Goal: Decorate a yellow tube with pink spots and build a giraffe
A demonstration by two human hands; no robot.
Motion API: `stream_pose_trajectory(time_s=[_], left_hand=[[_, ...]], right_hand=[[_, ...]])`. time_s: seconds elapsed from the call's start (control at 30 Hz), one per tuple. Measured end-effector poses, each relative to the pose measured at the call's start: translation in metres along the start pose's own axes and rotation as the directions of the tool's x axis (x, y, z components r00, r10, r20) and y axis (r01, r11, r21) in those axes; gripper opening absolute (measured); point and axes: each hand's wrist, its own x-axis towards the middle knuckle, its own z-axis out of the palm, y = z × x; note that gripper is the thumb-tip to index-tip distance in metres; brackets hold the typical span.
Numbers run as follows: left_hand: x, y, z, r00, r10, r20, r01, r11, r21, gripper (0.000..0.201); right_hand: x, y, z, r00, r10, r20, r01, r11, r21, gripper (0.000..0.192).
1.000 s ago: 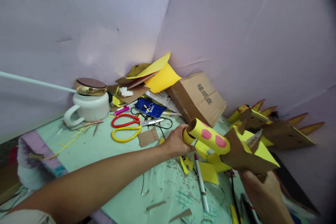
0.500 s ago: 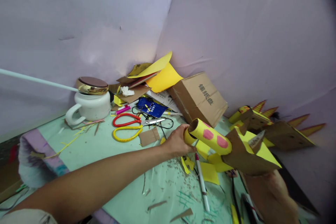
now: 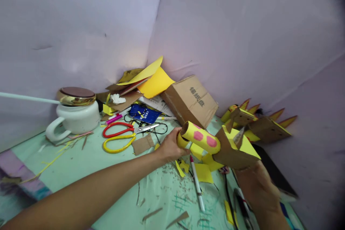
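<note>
**Both hands on the paper tube**

Here your left hand [image 3: 169,148] has its grip clenched on the open end of the yellow tube [image 3: 199,137], just in front of the cardboard box [image 3: 190,101]. Your right hand [image 3: 257,187] grasps the cardboard piece [image 3: 234,154] joined to the tube's other end, above the counter [image 3: 115,183].

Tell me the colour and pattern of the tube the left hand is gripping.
Yellow tube with pink spots and a bare brown cardboard rim, clearest in the head view.
</note>
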Motion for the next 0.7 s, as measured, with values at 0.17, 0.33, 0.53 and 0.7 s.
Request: stream_pose_trajectory(time_s=[0.17,0.33,0.53,0.7], left_hand=[[-0.001,0.004,0.000,1.000,-0.009,-0.003,0.009,0.998,-0.068,0.059],[0.001,0.004,0.000,0.999,0.007,0.047,0.002,0.982,-0.188,0.066],[-0.002,0.008,-0.001,0.997,0.024,0.079,-0.003,0.966,-0.257,0.079],[-0.002,0.008,-0.003,0.990,0.081,0.118,-0.045,0.959,-0.280,0.082]], right_hand=[[0.003,-0.001,-0.003,0.990,0.123,-0.070,-0.100,0.959,0.266,0.051],[0.008,-0.003,-0.006,0.971,0.179,-0.158,-0.099,0.905,0.413,0.049],[0.013,-0.009,-0.003,0.945,0.189,-0.269,-0.050,0.892,0.450,0.044],[0.012,-0.014,0.000,0.917,0.215,-0.337,-0.042,0.891,0.453,0.048]])
